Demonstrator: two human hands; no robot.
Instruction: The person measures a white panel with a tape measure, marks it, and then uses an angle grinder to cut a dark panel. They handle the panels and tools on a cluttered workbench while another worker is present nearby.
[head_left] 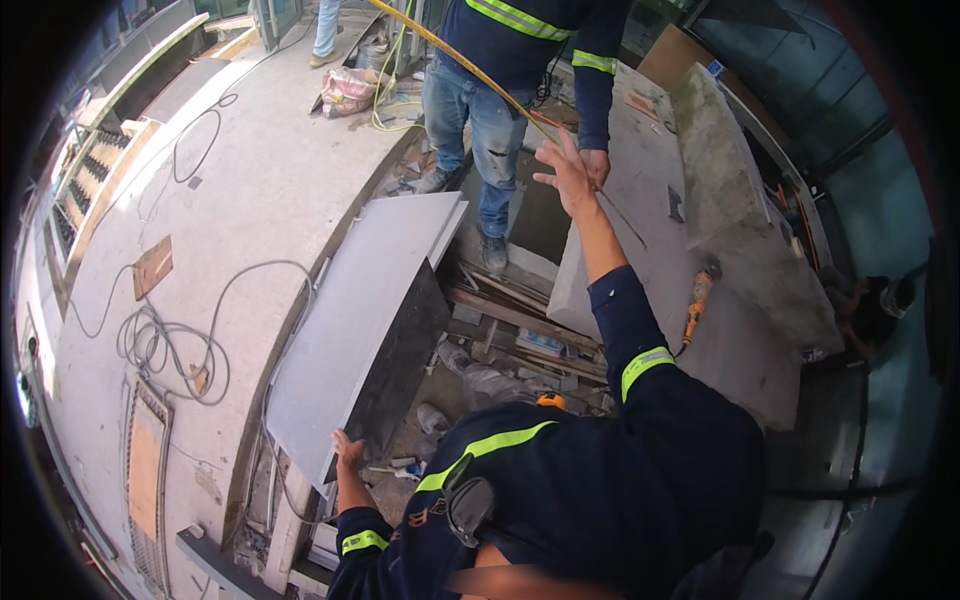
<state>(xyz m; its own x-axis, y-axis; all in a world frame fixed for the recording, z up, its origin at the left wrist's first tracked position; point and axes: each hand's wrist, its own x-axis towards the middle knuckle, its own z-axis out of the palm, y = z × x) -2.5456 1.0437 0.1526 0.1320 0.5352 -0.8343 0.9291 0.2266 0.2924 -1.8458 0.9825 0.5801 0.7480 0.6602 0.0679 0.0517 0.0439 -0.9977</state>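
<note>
A large grey slab (pixel 375 260) with a smooth top and a dark side leans at a tilt over a debris-filled trench. My left hand (pixel 347 450) has its fingers curled on the slab's near lower corner. My right hand (pixel 570 178) is raised at the end of an outstretched arm, fingers spread and nothing visible in them. Just behind it, partly covered, is a co-worker's hand (pixel 596 168). A long thin yellow strip (pixel 460 60) slants from the upper edge down toward these two hands. Whether my right hand touches it, I cannot tell.
The co-worker (pixel 480 120) stands beyond the slab. An orange-yellow angle grinder (pixel 699 305) lies on a concrete ledge (pixel 640 260) at the right. Wooden boards (pixel 530 320) and rubble fill the trench. A grey cable (pixel 215 345) coils over the left floor, near a metal-edged frame (pixel 147 480).
</note>
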